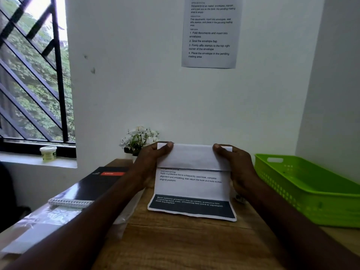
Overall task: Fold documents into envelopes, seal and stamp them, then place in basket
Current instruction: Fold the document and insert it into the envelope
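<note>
I see both hands raised over the brown wooden desk [175, 240], holding a white printed paper document [191, 184] between them. The left hand [150, 164] pinches the sheet's upper left corner, thumb on the near face and fingers behind it. The right hand [236, 168] pinches the upper right corner the same way. The top portion of the sheet is folded over toward me, so a blank white flap hangs between the two thumbs and covers the first printed lines. Below the grip the page drops down, and its dark blue bottom band curls onto the desk.

To the right of the right hand sits a bright green perforated plastic basket [303, 191], near it but apart. To the left of the left hand lies a black spiral-bound notebook with a red label [93, 188], partly on clear plastic film [48, 221]. Just behind the left hand stands a small pot of white flowers [138, 139]. Above the grip, a printed instruction sheet [210, 32] hangs on the white wall.
</note>
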{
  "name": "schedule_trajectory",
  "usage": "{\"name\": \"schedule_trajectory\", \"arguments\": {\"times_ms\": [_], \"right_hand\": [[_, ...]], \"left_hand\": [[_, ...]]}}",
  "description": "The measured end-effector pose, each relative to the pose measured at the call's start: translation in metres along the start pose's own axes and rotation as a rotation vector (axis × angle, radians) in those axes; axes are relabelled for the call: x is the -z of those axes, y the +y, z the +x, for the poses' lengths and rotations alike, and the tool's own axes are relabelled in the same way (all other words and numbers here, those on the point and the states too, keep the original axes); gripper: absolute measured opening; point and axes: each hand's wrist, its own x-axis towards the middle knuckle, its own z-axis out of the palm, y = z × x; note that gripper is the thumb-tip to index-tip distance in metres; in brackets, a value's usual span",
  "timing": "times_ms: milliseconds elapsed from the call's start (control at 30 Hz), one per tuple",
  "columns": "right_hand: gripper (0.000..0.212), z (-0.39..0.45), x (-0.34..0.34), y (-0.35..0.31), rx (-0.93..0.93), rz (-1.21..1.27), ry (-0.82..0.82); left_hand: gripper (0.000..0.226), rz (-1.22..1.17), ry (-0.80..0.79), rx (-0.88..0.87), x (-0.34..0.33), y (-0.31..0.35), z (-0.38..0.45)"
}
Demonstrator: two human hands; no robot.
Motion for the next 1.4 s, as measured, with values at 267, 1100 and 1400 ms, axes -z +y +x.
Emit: {"name": "schedule_trajectory", "arguments": {"times_ms": [267,1100,1400], "right_hand": [[0.011,-0.004,-0.002,-0.004,-0.073,0.054,0.028],[0.032,-0.005,0.000,0.004,-0.061,-0.115,-0.098],[0.025,0.002,0.002,0.007,-0.070,-0.042,0.005]], "left_hand": [[0.025,-0.131,0.177,-0.011,0.004,0.005,0.003],[0.035,-0.128,0.119,0.021,-0.003,0.001,-0.004],[0.034,-0.056,0.049,0.041,-0.003,-0.005,-0.003]]}}
